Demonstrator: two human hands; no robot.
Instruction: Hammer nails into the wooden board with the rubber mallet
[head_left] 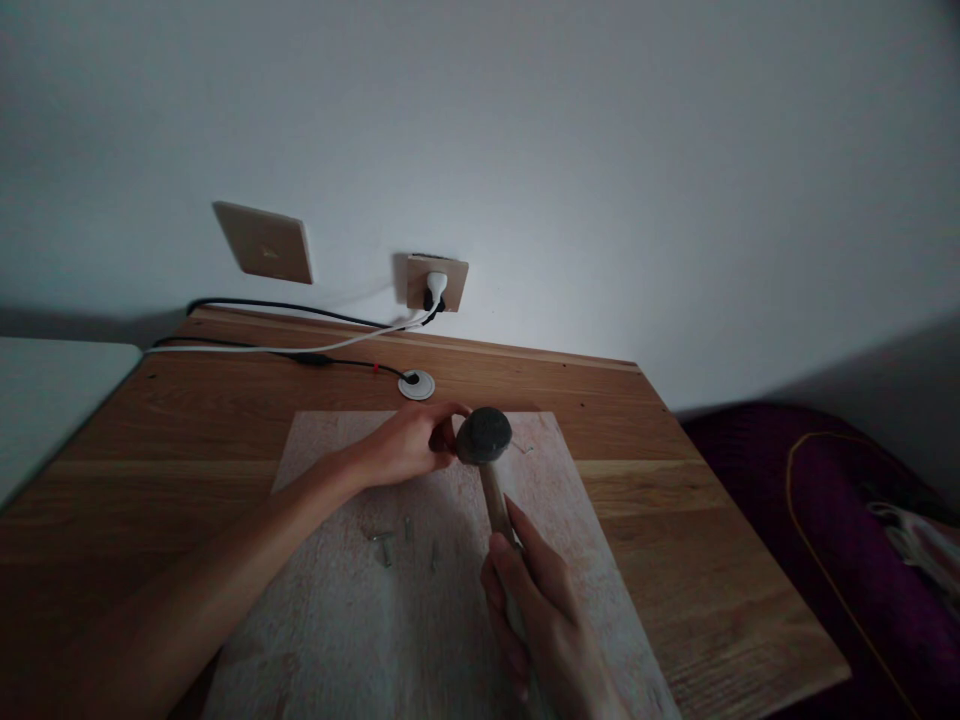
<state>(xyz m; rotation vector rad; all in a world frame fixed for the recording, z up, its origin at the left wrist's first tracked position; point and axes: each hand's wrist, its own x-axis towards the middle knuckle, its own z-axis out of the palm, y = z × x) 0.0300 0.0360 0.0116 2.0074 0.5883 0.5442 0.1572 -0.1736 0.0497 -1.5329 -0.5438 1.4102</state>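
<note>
Right hand (536,590) wraps the hammer handle (496,500), likely for control
Left hand (407,440) half-curls beside the hammer head (484,436), any hold hidden.

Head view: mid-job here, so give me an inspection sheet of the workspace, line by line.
Surface: whitish board lying on a wooden desk.
Job's things: hammer with a dark head; several small metal fasteners on the board, type unclear.
Clutter: pale object at the left edge, unidentified.
Hands: right hand grips the hammer; left hand beside its head, fingers partly hidden.
Cables: white cable and upper black cable reach the wall socket; lower black cable enters the desk grommet.
Surroundings: pale wall; purple fabric at right.
</note>
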